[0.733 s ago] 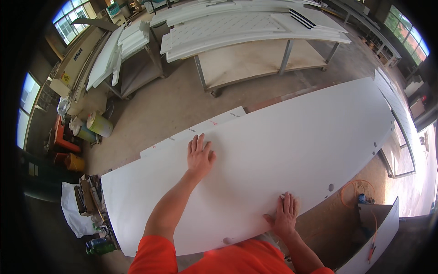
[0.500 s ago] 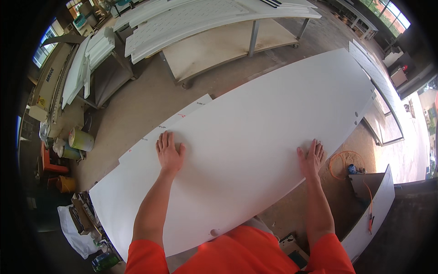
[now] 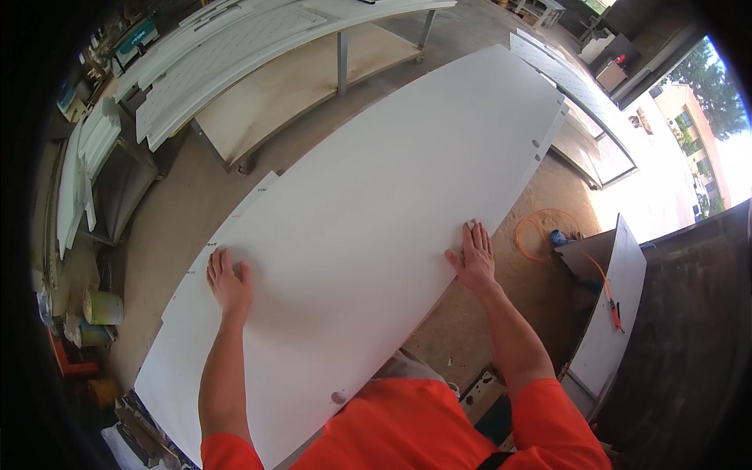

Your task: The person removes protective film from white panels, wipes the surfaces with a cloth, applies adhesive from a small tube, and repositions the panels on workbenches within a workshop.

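Observation:
A large white panel lies slanting in front of me, with several small dark spots or holes near its far right end and a round one by my body. Under its far left edge another white sheet sticks out, carrying small handwritten marks. My left hand rests palm down on the panel close to that edge, fingers stretched out. Flat on the opposite edge lies my right hand, its fingers extended. Neither hand is wrapped around anything.
Wheeled tables stacked with white panels stand beyond. Another laden table is at the far right. An orange hose coils on the floor near an upright board with an orange-handled tool. Buckets stand left.
My view has turned to the right, so the surroundings have shifted left and the panel appears more steeply slanted. Both hands remain on the panel, the right one now lying flatter at its edge.

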A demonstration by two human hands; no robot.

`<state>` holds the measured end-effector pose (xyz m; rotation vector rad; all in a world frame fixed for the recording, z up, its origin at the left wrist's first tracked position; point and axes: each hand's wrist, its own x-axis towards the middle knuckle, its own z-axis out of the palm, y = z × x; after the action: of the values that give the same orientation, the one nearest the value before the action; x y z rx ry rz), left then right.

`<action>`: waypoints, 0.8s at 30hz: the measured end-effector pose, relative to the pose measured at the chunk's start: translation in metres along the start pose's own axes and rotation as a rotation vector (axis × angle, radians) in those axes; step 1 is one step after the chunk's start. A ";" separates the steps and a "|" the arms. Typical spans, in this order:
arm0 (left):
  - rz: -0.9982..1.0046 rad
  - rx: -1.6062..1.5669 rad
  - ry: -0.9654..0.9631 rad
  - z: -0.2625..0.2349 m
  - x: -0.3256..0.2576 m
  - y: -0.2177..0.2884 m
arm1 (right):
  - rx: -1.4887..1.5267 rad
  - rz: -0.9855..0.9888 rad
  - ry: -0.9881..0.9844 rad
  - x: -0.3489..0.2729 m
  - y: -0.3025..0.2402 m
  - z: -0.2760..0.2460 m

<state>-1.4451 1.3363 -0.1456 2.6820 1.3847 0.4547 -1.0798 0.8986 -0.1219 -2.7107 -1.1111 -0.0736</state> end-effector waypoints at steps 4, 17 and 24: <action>-0.013 0.016 -0.013 -0.001 -0.004 -0.008 | 0.073 -0.044 -0.059 -0.017 -0.029 0.002; -0.038 0.026 -0.039 0.003 -0.005 -0.008 | 0.045 -0.008 -0.061 0.143 0.190 -0.002; -0.176 0.114 -0.001 0.035 0.002 -0.001 | 0.041 0.212 0.015 0.276 0.336 -0.011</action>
<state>-1.4343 1.3400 -0.1784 2.6129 1.6762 0.3690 -0.6479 0.8531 -0.1351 -2.7679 -0.8055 -0.0369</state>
